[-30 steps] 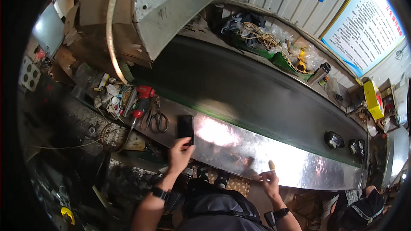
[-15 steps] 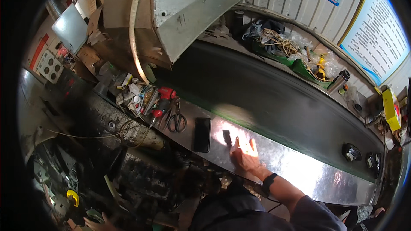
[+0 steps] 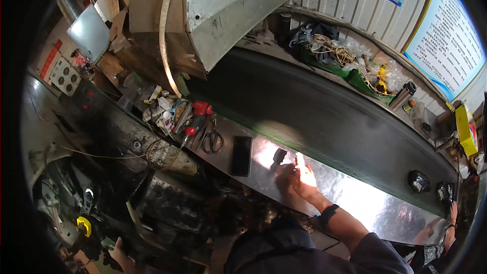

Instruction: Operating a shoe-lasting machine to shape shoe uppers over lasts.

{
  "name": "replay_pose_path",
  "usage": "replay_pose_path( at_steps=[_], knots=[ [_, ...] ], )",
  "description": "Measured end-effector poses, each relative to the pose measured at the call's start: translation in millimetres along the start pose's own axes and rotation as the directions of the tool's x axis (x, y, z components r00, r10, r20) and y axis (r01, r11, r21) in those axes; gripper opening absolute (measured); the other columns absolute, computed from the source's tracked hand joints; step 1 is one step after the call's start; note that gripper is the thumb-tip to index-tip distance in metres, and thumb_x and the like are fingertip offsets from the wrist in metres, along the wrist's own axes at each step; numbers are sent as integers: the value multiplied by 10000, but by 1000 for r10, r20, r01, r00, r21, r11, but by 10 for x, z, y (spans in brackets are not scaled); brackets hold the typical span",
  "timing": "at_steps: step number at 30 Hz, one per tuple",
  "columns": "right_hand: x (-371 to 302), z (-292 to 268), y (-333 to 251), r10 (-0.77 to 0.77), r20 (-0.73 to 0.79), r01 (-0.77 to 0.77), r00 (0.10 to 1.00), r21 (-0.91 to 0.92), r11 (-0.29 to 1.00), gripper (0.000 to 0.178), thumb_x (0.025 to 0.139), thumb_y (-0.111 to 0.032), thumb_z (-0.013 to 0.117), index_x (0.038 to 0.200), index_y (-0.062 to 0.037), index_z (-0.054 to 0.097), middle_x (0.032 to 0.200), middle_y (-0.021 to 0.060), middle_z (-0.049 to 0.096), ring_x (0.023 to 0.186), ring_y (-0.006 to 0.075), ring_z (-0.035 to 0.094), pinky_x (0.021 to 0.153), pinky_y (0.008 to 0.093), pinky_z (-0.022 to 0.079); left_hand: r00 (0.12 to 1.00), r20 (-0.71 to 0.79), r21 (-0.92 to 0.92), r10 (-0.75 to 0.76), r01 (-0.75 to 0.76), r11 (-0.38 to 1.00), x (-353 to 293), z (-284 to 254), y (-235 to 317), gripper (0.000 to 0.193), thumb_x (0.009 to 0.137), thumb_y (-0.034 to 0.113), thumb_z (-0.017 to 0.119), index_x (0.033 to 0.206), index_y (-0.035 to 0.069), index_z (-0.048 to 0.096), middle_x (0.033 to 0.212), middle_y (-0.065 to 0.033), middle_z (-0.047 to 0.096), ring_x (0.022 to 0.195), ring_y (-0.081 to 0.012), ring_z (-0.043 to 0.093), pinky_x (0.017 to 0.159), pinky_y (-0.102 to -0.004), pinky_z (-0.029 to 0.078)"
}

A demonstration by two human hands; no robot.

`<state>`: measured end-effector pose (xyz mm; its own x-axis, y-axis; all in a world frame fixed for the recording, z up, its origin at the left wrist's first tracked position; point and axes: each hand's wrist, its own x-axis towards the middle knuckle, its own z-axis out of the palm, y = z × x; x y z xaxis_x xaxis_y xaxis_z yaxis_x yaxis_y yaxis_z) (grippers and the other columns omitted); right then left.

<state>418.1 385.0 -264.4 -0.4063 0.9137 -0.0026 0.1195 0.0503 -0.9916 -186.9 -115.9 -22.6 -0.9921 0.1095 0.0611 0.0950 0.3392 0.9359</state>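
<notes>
Phone (image 3: 241,156) lies on the metal table (image 3: 355,204), left of the right hand (image 3: 305,180), with scissors (image 3: 213,142) farther left. Left hand (image 3: 119,257) is well apart, lower down; I cannot tell whether either is open or gripping anything.

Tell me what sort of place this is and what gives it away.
Probably a factory or workshop. The signs: a wide dark belt, likely a conveyor; a big metal housing by its left end; and a red power tool lying nearby.
</notes>
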Motion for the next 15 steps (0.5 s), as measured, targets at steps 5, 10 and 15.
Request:
replay_pose_path(
  at_steps=[5,10,15],
  knots=[
    [-200,403,-1336,201,102,-170,974,-254,952,669,955,-150,681,1524,-18,355,1199,147,706,1076,283,681,944,407,540,973,210,107,-93,72,992,-2249,1247,1736,588,1009,372,625,1435,-18,511,1480,-201,479,1280,-385,515,1040,-481,478],
    [-205,846,-2122,132,416,-338,900,473,814,891,914,-41,736,1595,-54,161,1293,139,648,1096,238,661,939,365,545,373,914,-248,-161,826,506,-2264,1884,1299,458,986,296,502,1264,-41,640,1320,-223,636,1194,-343,631,1047,-457,491],
    [-491,519,-2725,-2,376,-267,927,662,701,1002,902,0,748,1623,-129,63,1275,92,598,1006,172,659,751,317,584,158,840,-11,-520,962,274,-2550,2647,1166,441,988,324,474,1205,-9,666,1180,-177,714,1068,-367,687,969,-502,537]
  ],
)
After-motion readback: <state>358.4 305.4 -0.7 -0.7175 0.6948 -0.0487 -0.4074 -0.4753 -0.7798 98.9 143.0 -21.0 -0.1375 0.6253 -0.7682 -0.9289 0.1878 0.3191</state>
